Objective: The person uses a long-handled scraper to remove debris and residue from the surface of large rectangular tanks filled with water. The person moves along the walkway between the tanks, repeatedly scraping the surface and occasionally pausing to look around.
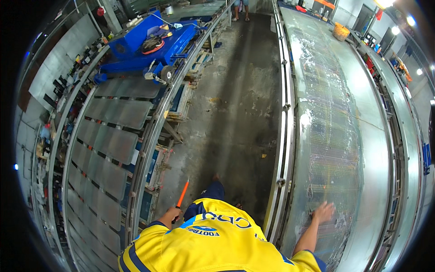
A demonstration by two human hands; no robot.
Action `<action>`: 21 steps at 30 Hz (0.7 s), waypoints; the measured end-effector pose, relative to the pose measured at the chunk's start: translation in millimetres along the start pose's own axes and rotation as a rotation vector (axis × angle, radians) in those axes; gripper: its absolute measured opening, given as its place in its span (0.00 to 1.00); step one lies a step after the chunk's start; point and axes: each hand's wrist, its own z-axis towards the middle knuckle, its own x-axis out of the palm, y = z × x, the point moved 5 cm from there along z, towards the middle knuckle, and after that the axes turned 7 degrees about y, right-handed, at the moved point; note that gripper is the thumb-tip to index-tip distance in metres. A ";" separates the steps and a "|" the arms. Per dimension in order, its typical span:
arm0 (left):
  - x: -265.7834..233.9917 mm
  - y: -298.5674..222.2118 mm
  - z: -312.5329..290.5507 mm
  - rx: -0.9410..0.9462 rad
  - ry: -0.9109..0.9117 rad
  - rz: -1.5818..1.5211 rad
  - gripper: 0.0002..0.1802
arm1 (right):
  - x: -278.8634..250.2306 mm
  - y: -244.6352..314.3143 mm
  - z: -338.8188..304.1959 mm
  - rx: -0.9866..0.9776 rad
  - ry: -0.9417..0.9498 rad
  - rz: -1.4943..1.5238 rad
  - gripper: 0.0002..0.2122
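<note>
In my left hand [171, 215], low beside my body, is a slim orange tool [182, 194] with a dark grip and a thin pointed tip, aimed up and away from me. Its exact kind does not show. My right hand [322, 212] reaches out over the long table on my right, fingers stretched and apart, with nothing seen in them. Below it lies a wet, shiny band [333, 136] with a fine grid of coloured lines, running along the tabletop [371, 131]. Whether the fingers touch the band I cannot tell.
A metal rail [284, 109] edges the right table. On my left, a rack holds rows of flat grey panels [111, 145], with a blue wheeled machine [154, 43] at its far end. Between them runs a concrete aisle [226, 104]. An orange bucket [340, 31] and a person's legs [240, 10] are far off.
</note>
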 end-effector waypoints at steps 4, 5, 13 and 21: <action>1.9 -101.9 34.1 0.036 0.034 0.104 0.13 | -20.1 184.1 106.5 -0.354 -0.044 0.181 0.29; -0.9 -137.6 40.6 0.051 0.018 0.078 0.13 | -28.3 230.8 114.2 -0.397 -0.010 0.215 0.28; -19.4 -465.0 27.9 0.241 -0.051 0.243 0.16 | -98.2 389.9 85.6 -0.044 0.091 0.105 0.30; -38.6 -700.6 62.6 0.472 -0.069 0.385 0.17 | -119.6 402.5 95.9 0.451 0.215 0.055 0.31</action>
